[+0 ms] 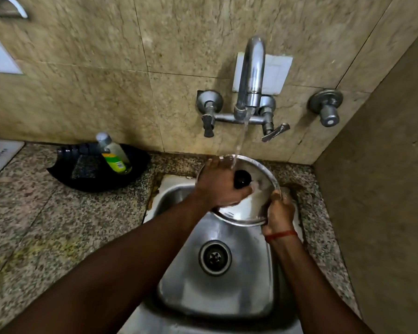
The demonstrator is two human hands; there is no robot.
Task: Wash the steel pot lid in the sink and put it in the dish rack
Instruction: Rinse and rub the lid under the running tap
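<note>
The steel pot lid [253,208] with a black knob [242,178] is held tilted over the far end of the steel sink [227,292], under the running tap [250,78]. Water falls onto its top near the knob. My left hand [219,185] lies across the lid's upper face, fingers next to the knob, with white foam beside them. My right hand [279,213] grips the lid's right rim; a red thread is on that wrist. No dish rack is in view.
A black tray [65,172] on the granite counter at the left holds a dish-soap bottle [114,154] and a dark scrub pad [83,166]. Tap handles [274,132] stick out from the tiled wall. A side wall closes off the right.
</note>
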